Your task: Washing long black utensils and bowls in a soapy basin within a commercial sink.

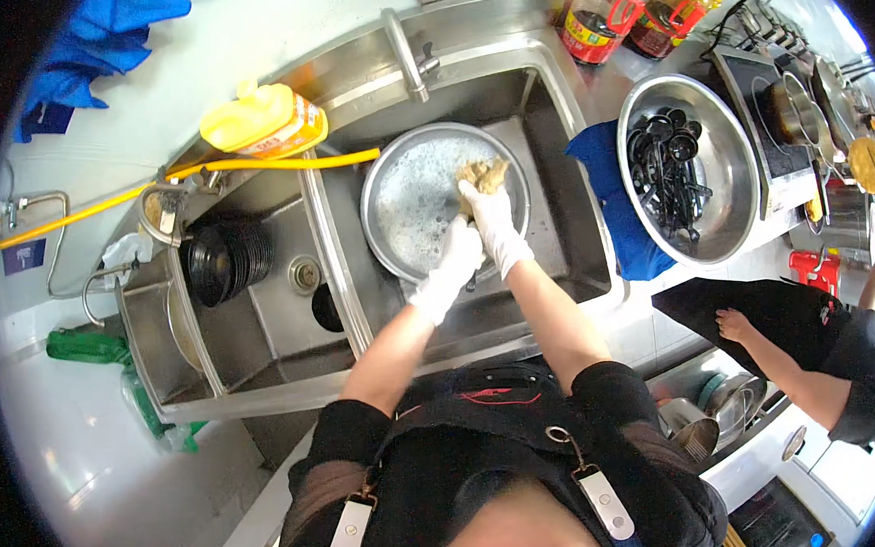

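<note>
floor of metal basin (pixel 368 213) hidden by suds (pixel 414 190), blue cloth (pixel 108 38) cropped above, co-worker (pixel 858 378) cropped right

A white wall (pixel 282 27) gleams under bright light behind a stainless-steel sink unit (pixel 327 235) in a kitchen, where a tabletop (pixel 592 97) with a black cooktop (pixel 776 157) runs along the right.

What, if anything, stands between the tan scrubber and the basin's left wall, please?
Nothing visible does except suds in the steel basin. The right hand holds the tan scrubber; the left hand sits nearer the person.
</note>
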### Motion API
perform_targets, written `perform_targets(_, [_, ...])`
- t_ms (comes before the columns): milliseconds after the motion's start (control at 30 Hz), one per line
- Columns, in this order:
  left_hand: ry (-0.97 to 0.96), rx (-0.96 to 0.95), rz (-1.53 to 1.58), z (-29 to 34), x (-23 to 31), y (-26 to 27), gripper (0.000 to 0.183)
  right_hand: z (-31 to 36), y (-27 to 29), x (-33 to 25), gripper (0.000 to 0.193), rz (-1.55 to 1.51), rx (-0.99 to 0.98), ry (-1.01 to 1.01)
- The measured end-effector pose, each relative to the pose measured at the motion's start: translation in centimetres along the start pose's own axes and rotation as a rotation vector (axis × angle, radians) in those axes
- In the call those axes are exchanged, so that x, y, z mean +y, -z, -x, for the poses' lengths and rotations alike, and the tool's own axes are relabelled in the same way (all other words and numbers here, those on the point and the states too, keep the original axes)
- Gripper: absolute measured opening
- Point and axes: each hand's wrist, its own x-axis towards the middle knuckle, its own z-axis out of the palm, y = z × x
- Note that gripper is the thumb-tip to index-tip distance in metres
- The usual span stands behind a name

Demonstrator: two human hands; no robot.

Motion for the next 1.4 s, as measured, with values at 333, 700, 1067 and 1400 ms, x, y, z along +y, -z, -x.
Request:
perform_targets(333, [-0.478,-0.028,-1.029,4.4,-0.7,3.5,0.013,-1.5,5.6,0.8,0.037,0.969,-0.223,0.053])
perform_targets(700, [-0.635,-0.286,-1.563,3.3,3.2,4.0,0.016,-1.2,3.7,0.6,0.021,2.016,-0.860,0.652])
perform_targets(1067, [-0.343,-0.568,-0.794,1.0,-0.7,6.3,0.015,-0.8,9.5,5.9,0.014,1.028,-0.345,0.380])
perform_targets(1400, [0.532,-0.456,0.188,0.9,-2.1,4.1,0.020,-0.1,5.8,5.1,0.029,-0.316,0.088,-0.138])
